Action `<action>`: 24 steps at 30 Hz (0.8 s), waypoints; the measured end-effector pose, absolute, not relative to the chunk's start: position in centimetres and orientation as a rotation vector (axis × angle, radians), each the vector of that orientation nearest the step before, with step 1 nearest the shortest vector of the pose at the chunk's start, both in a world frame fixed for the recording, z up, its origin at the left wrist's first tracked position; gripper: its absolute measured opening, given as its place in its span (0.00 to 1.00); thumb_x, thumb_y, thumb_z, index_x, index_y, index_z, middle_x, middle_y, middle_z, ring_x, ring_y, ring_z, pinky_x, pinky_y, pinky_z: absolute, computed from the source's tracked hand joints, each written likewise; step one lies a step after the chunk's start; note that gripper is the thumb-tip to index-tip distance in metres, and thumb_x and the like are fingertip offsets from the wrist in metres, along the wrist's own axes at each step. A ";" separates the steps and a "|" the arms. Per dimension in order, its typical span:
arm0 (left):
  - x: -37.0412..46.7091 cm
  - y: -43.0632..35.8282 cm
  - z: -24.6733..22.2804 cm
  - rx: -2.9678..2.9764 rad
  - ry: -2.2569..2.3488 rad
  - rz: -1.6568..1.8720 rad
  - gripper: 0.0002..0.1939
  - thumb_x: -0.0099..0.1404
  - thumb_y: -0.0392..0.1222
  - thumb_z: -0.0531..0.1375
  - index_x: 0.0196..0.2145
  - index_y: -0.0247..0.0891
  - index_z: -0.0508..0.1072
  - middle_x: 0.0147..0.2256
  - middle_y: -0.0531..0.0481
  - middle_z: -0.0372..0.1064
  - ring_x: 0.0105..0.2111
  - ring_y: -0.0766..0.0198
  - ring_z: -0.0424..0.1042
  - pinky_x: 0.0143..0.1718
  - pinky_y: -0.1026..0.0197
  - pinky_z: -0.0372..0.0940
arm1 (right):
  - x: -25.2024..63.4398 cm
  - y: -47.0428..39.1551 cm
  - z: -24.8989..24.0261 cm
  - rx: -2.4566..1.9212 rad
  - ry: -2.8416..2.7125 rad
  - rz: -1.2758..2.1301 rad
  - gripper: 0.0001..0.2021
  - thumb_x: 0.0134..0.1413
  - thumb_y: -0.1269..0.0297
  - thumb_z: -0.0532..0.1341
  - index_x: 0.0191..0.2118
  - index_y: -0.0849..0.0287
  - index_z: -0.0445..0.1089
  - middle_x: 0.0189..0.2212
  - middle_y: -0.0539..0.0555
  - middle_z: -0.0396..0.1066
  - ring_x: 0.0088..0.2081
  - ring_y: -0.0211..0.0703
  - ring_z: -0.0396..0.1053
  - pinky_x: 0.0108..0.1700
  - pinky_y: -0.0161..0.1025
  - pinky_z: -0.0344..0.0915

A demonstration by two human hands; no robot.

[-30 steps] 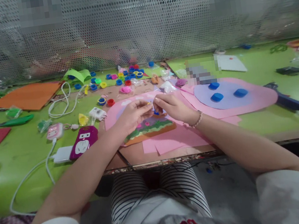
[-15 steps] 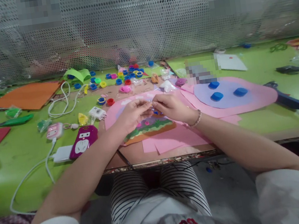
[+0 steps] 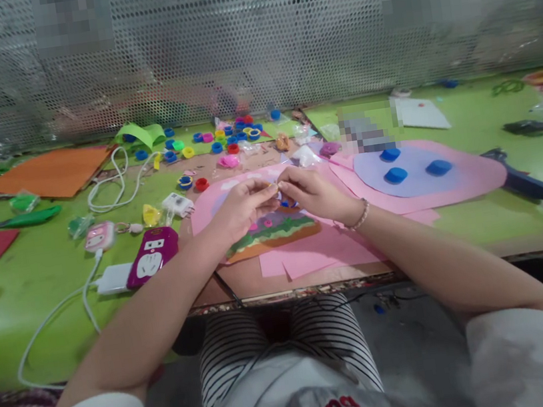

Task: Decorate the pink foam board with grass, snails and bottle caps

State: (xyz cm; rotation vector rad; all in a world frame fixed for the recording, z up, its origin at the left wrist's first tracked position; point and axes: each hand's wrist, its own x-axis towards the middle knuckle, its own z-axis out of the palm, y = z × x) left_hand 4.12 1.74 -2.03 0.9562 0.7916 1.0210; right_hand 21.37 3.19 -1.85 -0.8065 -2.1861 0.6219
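Note:
My left hand [image 3: 246,208] and my right hand [image 3: 311,192] meet fingertip to fingertip over a pink sheet with a clay picture [image 3: 280,232]. Fingers of both hands are pinched together around something small, yellowish where it shows, too small to name. The picture has orange, green and purple bands with small pink flowers. Bits of blue show just under my fingers. To the right lies a pink paper shape [image 3: 472,172] with a lilac inner sheet [image 3: 414,177], which bears several blue caps [image 3: 396,175].
Several coloured caps [image 3: 216,147] lie behind my hands. At left are a purple power bank [image 3: 152,257], a white charger [image 3: 179,204], a white cable [image 3: 117,203] and orange paper [image 3: 50,175]. A blue-handled tool [image 3: 531,184] with a cord lies at right.
My fingertips have shifted slightly around the small piece, and the yellowish bit shows a little less clearly. The view has moved very slightly; the things on the table lie as before.

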 end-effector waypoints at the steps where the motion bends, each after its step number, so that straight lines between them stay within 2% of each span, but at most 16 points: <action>1: 4.1 1.8 -2.1 0.953 0.790 1.027 0.08 0.53 0.34 0.65 0.29 0.32 0.68 0.26 0.53 0.66 0.27 0.70 0.69 0.37 0.60 0.66 | 21.4 3.2 -1.8 -0.795 -2.166 0.673 0.15 0.64 0.56 0.47 0.30 0.58 0.59 0.23 0.50 0.62 0.25 0.35 0.61 0.29 0.34 0.60; 5: 4.1 1.7 -2.0 0.963 0.801 1.033 0.06 0.55 0.34 0.64 0.29 0.32 0.69 0.26 0.53 0.67 0.26 0.70 0.68 0.34 0.62 0.65 | 21.5 3.0 -1.7 -0.798 -2.111 0.809 0.18 0.64 0.51 0.44 0.31 0.58 0.57 0.23 0.50 0.63 0.25 0.35 0.63 0.29 0.34 0.61; 13: 4.3 1.5 -1.8 0.953 0.822 1.025 0.06 0.53 0.30 0.63 0.29 0.32 0.68 0.27 0.53 0.67 0.26 0.70 0.69 0.35 0.61 0.65 | 21.8 3.3 -1.6 -0.756 -2.351 0.424 0.10 0.63 0.63 0.47 0.33 0.58 0.60 0.27 0.52 0.65 0.29 0.38 0.63 0.33 0.36 0.60; 24: 4.2 1.7 -2.0 1.016 0.817 1.030 0.05 0.52 0.32 0.63 0.28 0.32 0.69 0.27 0.53 0.66 0.25 0.69 0.70 0.35 0.60 0.66 | 21.9 3.5 -2.0 -0.727 -2.417 0.187 0.09 0.63 0.65 0.47 0.31 0.57 0.58 0.25 0.53 0.63 0.29 0.40 0.61 0.32 0.36 0.58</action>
